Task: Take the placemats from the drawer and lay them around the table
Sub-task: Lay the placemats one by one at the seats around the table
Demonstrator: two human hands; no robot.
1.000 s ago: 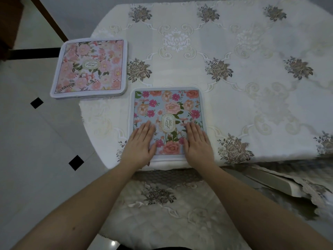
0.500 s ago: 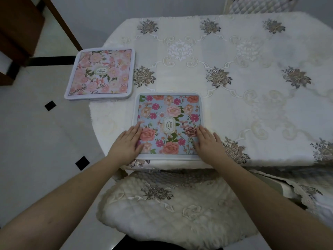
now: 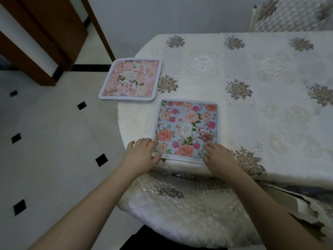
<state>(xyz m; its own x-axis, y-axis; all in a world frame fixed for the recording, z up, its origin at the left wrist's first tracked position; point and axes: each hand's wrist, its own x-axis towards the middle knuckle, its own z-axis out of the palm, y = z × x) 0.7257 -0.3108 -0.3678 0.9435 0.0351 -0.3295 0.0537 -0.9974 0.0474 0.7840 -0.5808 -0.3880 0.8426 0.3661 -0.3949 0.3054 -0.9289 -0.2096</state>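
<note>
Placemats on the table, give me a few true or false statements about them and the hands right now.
1. Two placemats lie on the table. True.
2. The blue placemat is stacked on the pink placemat. False: they lie apart, side by side.
3. The left hand touches the blue placemat's near left corner. True.
4. The right hand rests on the pink placemat. False: it is at the blue one's near edge.
5. The pink placemat overhangs the table's edge. True.

Placemat (image 3: 187, 127) under both hands: pale blue, pink and coral roses. Placemat beyond the left hand (image 3: 130, 81): blush-pink florals. Tablecloth (image 3: 252, 91): cream, grey-brown rose motifs.
</note>
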